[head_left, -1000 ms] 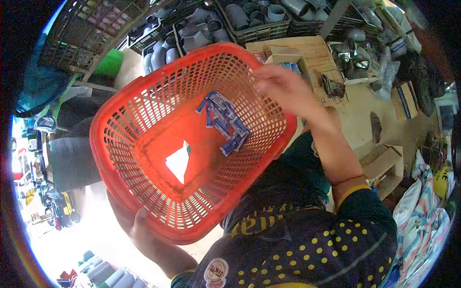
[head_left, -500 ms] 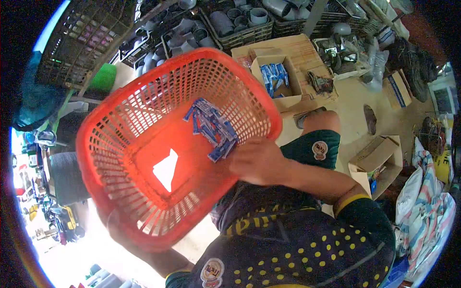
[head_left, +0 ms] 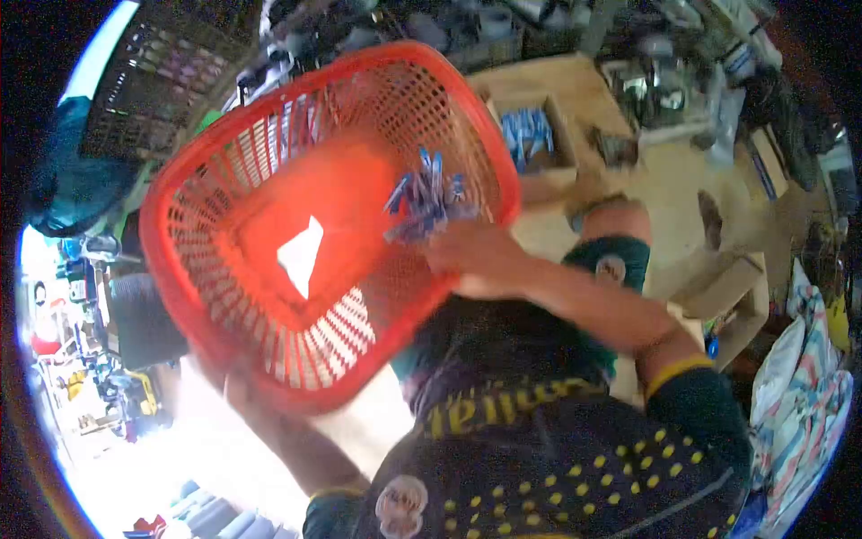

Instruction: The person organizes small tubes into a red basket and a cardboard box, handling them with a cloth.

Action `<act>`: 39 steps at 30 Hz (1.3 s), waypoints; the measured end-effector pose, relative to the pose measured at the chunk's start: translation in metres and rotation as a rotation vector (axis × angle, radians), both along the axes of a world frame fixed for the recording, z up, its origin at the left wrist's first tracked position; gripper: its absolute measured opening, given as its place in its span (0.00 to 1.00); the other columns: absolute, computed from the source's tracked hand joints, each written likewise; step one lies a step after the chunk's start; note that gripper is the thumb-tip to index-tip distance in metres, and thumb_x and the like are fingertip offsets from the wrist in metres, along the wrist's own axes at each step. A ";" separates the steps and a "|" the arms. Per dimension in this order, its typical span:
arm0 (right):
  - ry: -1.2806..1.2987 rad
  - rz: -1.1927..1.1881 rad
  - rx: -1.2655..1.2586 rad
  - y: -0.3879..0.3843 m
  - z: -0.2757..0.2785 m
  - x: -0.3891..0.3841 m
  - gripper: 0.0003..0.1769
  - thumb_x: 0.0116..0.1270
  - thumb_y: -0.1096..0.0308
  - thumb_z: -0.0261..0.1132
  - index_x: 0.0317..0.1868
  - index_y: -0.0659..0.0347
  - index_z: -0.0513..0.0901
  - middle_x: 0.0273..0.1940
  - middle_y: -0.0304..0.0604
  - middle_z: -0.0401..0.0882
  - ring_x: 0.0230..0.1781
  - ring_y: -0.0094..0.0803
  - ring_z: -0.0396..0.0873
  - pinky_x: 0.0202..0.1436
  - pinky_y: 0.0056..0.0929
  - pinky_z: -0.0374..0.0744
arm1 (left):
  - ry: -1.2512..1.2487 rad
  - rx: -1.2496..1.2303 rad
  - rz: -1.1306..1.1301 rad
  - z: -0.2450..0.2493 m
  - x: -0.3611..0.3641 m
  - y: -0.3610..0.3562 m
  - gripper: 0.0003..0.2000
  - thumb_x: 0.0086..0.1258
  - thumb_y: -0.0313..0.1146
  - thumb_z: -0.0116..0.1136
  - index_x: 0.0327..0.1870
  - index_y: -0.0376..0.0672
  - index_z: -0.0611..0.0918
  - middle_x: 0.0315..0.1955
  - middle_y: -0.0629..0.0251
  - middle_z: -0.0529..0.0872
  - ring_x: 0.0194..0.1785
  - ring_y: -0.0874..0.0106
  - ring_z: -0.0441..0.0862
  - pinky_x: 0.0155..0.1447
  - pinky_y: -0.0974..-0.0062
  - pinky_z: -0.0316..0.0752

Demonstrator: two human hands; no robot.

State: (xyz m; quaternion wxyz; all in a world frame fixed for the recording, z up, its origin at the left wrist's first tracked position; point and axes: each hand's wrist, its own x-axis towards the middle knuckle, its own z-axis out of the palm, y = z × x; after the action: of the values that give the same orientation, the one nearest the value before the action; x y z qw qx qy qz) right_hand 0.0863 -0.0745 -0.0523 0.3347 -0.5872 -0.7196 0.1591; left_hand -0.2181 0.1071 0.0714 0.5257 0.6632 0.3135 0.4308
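A red plastic basket with slotted walls hangs tilted in front of me, between both hands. My right hand is closed over its near right rim, fingers on the inner side. At the lower left, my left hand grips the opposite end of the rim, its fingers largely hidden and blurred. Small slim blue-and-white packets lie loose in a heap against the right wall, close to my right fingertips. A bright white patch shows on the basket's floor.
Beyond the basket, an open cardboard box holds similar blue packets on a flattened cardboard sheet. Another open carton stands to the right, near a striped sack. Crates of grey pipe fittings line the back.
The basket has moved upward in view and its tilt has changed. The blue packets have shifted and spread along the right wall. Both hands keep hold of the rim.
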 end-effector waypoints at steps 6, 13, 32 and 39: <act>0.086 0.052 -0.135 0.072 -0.053 0.011 0.39 0.53 0.54 0.74 0.67 0.49 0.72 0.62 0.53 0.72 0.66 0.46 0.70 0.68 0.41 0.69 | 0.013 -0.056 -0.058 0.004 0.020 -0.031 0.49 0.45 0.28 0.60 0.74 0.25 0.53 0.70 0.45 0.62 0.75 0.55 0.58 0.77 0.59 0.54; -0.069 -0.339 -0.111 0.143 -0.172 0.020 0.30 0.60 0.63 0.64 0.65 0.45 0.76 0.66 0.59 0.71 0.61 0.54 0.75 0.64 0.51 0.73 | 0.000 0.025 -0.087 -0.019 0.010 -0.037 0.45 0.48 0.32 0.57 0.73 0.26 0.56 0.69 0.45 0.65 0.72 0.53 0.63 0.74 0.56 0.59; 0.822 -1.116 0.251 -0.006 -0.076 0.165 0.04 0.63 0.73 0.70 0.35 0.62 0.83 0.32 0.42 0.83 0.30 0.25 0.81 0.27 0.24 0.79 | -0.039 -0.139 0.219 -0.014 0.001 -0.025 0.45 0.50 0.39 0.55 0.74 0.30 0.59 0.70 0.43 0.64 0.73 0.54 0.65 0.73 0.57 0.64; 0.826 -1.432 0.218 -0.046 -0.236 0.223 0.13 0.64 0.67 0.71 0.41 0.68 0.81 0.37 0.46 0.83 0.33 0.33 0.83 0.37 0.32 0.83 | -0.017 -0.123 0.179 -0.025 -0.011 -0.010 0.44 0.50 0.39 0.55 0.73 0.31 0.60 0.69 0.44 0.66 0.71 0.52 0.66 0.72 0.55 0.66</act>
State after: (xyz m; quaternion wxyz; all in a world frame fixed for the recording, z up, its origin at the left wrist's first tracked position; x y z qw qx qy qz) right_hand 0.3089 -0.1205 -0.2886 0.6470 -0.7614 -0.0030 0.0397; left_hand -0.2291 0.0970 0.0463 0.5275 0.5952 0.3928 0.4617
